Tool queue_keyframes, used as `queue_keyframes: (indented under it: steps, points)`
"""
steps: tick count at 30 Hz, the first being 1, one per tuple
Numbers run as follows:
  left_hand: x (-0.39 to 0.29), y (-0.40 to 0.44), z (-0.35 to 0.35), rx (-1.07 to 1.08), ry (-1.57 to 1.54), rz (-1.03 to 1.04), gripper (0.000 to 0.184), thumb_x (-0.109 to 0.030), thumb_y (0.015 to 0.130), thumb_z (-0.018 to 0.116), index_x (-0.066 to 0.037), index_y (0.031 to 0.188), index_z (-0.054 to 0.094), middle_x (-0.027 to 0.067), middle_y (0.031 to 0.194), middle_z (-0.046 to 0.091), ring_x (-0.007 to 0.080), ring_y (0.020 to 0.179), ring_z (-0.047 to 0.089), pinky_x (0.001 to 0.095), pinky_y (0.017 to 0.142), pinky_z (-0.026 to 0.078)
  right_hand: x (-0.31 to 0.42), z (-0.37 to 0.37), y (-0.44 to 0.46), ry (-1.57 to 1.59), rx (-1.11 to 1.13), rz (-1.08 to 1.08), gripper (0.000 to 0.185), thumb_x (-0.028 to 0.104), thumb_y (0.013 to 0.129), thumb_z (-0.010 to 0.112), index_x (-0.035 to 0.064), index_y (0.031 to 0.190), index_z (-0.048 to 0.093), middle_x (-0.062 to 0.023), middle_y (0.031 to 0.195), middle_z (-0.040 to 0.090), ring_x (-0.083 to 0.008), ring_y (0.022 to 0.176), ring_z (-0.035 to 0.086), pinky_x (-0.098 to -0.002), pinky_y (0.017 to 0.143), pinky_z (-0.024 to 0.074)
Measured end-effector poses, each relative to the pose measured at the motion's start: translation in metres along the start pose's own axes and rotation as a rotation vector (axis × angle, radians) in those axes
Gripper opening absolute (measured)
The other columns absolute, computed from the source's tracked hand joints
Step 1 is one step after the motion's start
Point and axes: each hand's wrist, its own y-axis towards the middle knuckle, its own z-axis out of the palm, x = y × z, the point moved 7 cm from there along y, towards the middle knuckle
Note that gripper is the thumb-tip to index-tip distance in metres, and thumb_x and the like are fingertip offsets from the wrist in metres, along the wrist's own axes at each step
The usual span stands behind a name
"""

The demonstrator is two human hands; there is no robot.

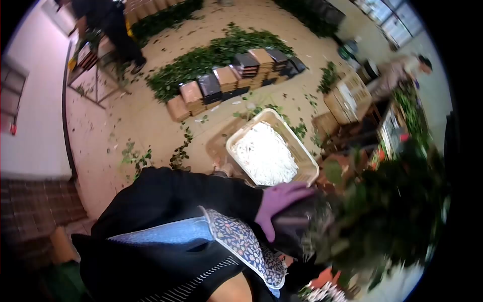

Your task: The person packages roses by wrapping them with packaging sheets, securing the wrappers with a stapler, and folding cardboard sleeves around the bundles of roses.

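A purple glove covers my left hand [282, 204], which reaches from a black sleeve with its thumb and fingers spread. It lies against a dark, shiny wrapped bundle [294, 226]. Dense green foliage [387, 216], partly blurred, spreads from the bundle to the right. Just beyond my hand stands a cream plastic basket [311, 173] holding a heap of white pieces [266, 153]. My right hand cannot be made out; the foliage and bundle cover the lower right.
Wrapped stacks [221, 83] and leafy branches [226, 48] lie across the floor. A person [108, 30] stands at a metal-framed table [95, 85] at upper left. Another person [402, 73] is at right, near crates [347, 98]. Loose leaves are scattered around.
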Motion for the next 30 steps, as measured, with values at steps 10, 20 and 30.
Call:
queue_keyframes:
  steps: [10, 20, 30]
  points:
    - [0.193, -0.189, -0.251, -0.740, -0.128, -0.601, 0.130, -0.056, 0.060, 0.083, 0.007, 0.149, 0.012, 0.0244, 0.151, 0.024, 0.0315, 0.142, 0.025, 0.0394, 0.115, 0.019, 0.013, 0.543, 0.170, -0.176, 1.079, -0.293, 0.048, 0.029, 0.102, 0.040, 0.0043, 0.142, 0.040, -0.0102, 0.136, 0.052, -0.0234, 0.122, 0.052, -0.0367, 0.104, 0.0420]
    - [0.526, -0.372, -0.440, -1.244, -0.570, -0.757, 0.117, -0.034, 0.070, 0.081, 0.000, 0.152, 0.004, 0.0221, 0.151, 0.029, 0.0280, 0.141, 0.028, 0.0359, 0.113, 0.025, -0.142, 1.030, 0.202, -0.320, 1.135, 0.203, 0.057, 0.036, 0.102, 0.041, -0.0015, 0.144, 0.036, -0.0125, 0.147, 0.041, -0.0206, 0.136, 0.038, -0.0335, 0.113, 0.0269]
    - [0.793, -0.533, -0.379, -0.887, -1.047, -1.556, 0.073, -0.054, 0.089, 0.055, -0.014, 0.146, 0.034, 0.0131, 0.136, 0.048, 0.0310, 0.122, 0.049, 0.0396, 0.097, 0.044, -0.278, 0.876, 0.143, -1.167, 1.141, 0.124, 0.063, 0.058, 0.087, 0.054, 0.0118, 0.130, 0.053, -0.0223, 0.120, 0.061, -0.0399, 0.108, 0.060, -0.0439, 0.097, 0.0447]
